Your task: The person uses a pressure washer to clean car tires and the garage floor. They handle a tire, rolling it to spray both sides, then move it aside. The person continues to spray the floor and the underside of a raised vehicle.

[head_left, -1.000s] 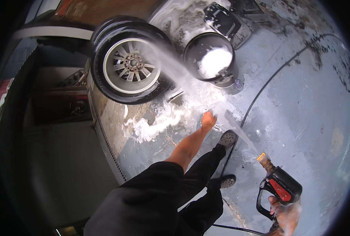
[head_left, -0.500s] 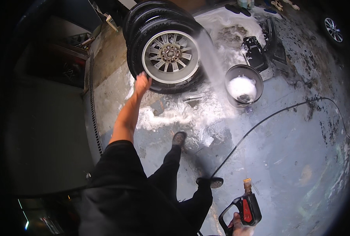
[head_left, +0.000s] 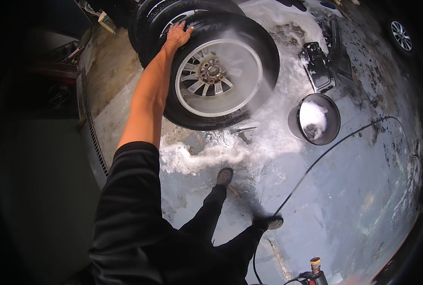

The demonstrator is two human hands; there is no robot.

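Observation:
My left hand point(head_left: 177, 36) is at the upper left edge of the nearest tire point(head_left: 173, 107), fingers spread and gripping nothing. Whether it presses on the rubber I cannot tell. This tire surrounds a silver multi-spoke wheel point(head_left: 212, 72), its right half veiled by whitish spray. At the lower edge shows the front of a black spray gun point(head_left: 318, 276) with a brass and yellow nozzle. My right hand lies outside the picture, below the gun.
More tires point(head_left: 147, 35) stand behind the nearest one. A dark bucket point(head_left: 332, 124) with white foam stands to the right, near black plastic parts point(head_left: 318, 69). A black hose point(head_left: 311, 166) curves across the wet, foamy floor. A drain grate point(head_left: 92, 128) runs along the left.
My left hand has moved forward from the tire's lower left to its upper left edge. Spray now crosses the wheel face. The gun sits lower in view, and my right hand has left the picture.

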